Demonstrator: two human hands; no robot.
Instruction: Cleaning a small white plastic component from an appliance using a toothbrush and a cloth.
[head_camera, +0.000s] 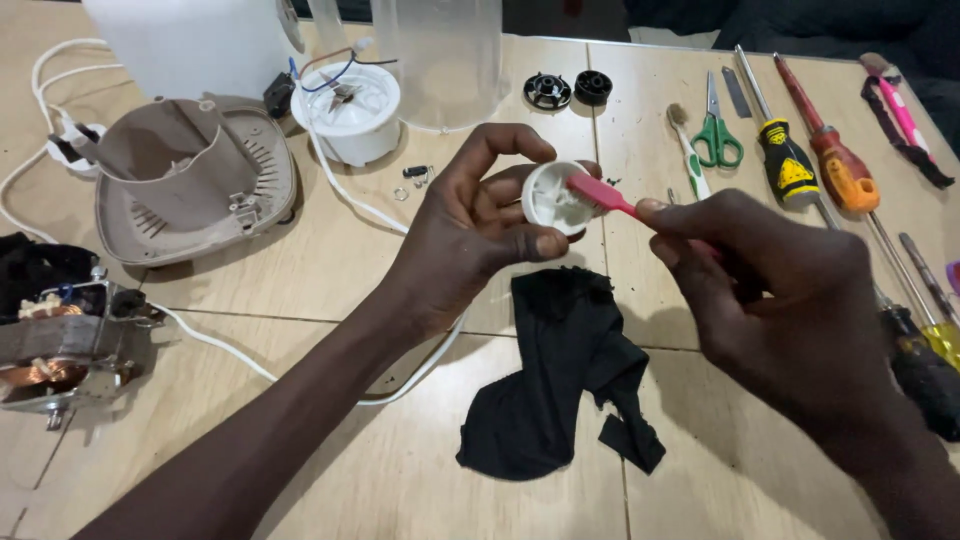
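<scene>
Small round white plastic cap (553, 197), raised above the black cloth (560, 375) near the tan table's (330, 290) middle, probably best scrubbed with short strokes while turned slowly. Sat clamped between left hand's (470, 235) curled fingers and thumb. Pink-handled toothbrush (605, 197) pinched tight in right hand (770, 290), bristles touching inside.

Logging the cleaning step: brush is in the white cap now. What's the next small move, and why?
Probably a short scrubbing stroke around the inside. The right hand has the pink brush head inside the round white cap, which the left hand pinches open-side up, so the recess is exposed.
</scene>
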